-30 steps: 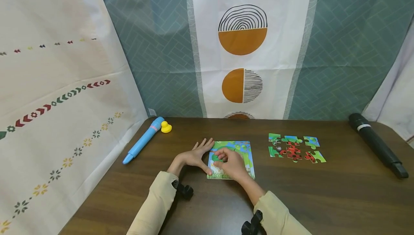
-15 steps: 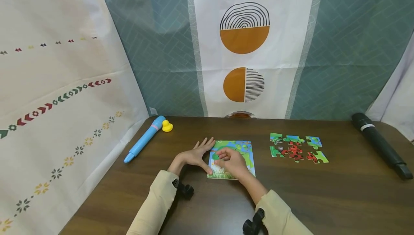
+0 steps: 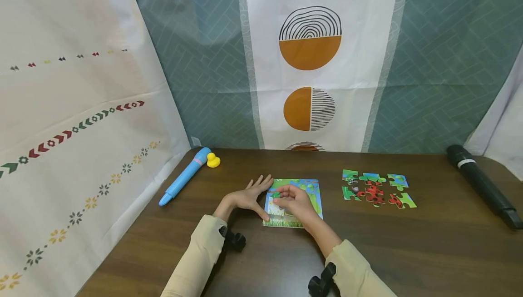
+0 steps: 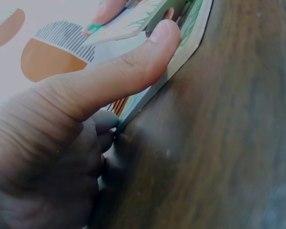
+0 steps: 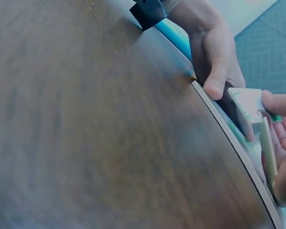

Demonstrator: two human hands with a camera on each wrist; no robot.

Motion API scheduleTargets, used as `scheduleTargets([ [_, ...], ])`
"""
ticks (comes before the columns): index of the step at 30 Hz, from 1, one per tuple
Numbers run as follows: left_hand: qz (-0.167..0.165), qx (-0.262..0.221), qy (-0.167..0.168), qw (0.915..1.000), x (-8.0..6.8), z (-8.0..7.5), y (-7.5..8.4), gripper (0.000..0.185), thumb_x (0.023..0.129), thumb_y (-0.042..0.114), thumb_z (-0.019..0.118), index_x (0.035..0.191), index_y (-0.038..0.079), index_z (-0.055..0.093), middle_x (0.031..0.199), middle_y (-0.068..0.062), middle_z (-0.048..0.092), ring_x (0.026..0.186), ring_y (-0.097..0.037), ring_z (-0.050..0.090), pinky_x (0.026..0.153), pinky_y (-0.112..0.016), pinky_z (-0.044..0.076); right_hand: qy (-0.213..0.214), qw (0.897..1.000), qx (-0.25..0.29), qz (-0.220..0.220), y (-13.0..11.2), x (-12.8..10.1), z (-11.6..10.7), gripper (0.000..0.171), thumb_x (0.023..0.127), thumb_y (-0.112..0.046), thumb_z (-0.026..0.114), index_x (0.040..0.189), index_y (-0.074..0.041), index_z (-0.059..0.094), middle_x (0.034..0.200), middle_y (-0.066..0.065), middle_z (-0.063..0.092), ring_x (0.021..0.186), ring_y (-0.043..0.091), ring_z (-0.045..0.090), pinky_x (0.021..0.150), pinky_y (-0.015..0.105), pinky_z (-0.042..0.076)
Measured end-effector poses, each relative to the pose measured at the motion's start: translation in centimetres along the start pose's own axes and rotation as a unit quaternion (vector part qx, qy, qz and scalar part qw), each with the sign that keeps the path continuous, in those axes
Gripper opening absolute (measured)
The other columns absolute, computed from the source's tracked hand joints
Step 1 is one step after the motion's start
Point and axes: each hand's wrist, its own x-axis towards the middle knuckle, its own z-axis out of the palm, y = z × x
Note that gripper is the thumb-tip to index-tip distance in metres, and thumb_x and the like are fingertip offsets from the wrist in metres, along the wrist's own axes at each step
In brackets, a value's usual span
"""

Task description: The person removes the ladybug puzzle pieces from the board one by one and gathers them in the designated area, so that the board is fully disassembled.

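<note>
A square puzzle board (image 3: 282, 224) with a bright garden picture lies on the table, partly covered by both hands. My left hand (image 3: 246, 200) rests at its left side, fingers spread and thumb on the near left corner. My right hand (image 3: 297, 205) is over the middle of the board and pinches a puzzle piece. In the left wrist view this puzzle piece (image 4: 126, 25) is tilted up from the board, near the left thumb (image 4: 138, 64). The right wrist view shows the lifted puzzle piece (image 5: 245, 102) under the right thumb (image 5: 279, 103), with another piece's edge standing up beside it.
Several loose ladybug puzzle pieces (image 3: 373, 192) lie in two rows right of the board. A black microphone (image 3: 482, 185) lies at the far right. On the left are a blue microphone-shaped stick (image 3: 184, 178) and a yellow toy duck (image 3: 213, 160).
My right hand has shifted slightly, and a puzzle piece has come up from the board, baring a pale patch near its lower edge. The left hand stays in place.
</note>
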Motion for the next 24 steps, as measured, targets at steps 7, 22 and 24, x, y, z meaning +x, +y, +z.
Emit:
scheduleTargets([
  [7, 0.003, 0.000, -0.003, 1.0000, -0.1, 0.2, 0.1, 0.126, 0.073, 0.060, 0.076, 0.158, 0.008, 0.000, 0.165, -0.011, -0.015, 0.151, -0.035, -0.020, 0.119, -0.061, -0.013, -0.006, 1.000, -0.023, 0.003, -0.1, -0.1, 0.4, 0.024, 0.087, -0.011, 0.072, 0.108, -0.003, 0.063, 0.095, 0.007, 0.065, 0.085, 0.016, 0.058, 0.073, 0.027, 0.050],
  [22, 0.007, 0.005, 0.000, 1.0000, 0.0, -0.2, 0.0, 0.128, 0.071, 0.064, 0.074, 0.157, 0.008, -0.001, 0.165, -0.011, -0.016, 0.151, -0.035, -0.020, 0.119, -0.061, -0.013, -0.022, 0.999, -0.026, 0.017, -0.8, 0.3, 0.0, 0.019, 0.090, -0.013, 0.068, 0.105, -0.002, 0.062, 0.099, 0.006, 0.065, 0.095, 0.018, 0.057, 0.080, 0.030, 0.049],
  [24, 0.006, 0.003, 0.000, 1.0000, 0.0, -0.2, 0.0, 0.128, 0.071, 0.064, 0.074, 0.158, 0.008, -0.001, 0.165, -0.011, -0.016, 0.151, -0.035, -0.020, 0.119, -0.060, -0.013, -0.027, 0.999, -0.026, 0.019, -0.9, 0.3, 0.0, 0.019, 0.091, -0.014, 0.068, 0.105, -0.003, 0.062, 0.101, 0.006, 0.064, 0.096, 0.019, 0.057, 0.081, 0.031, 0.049],
])
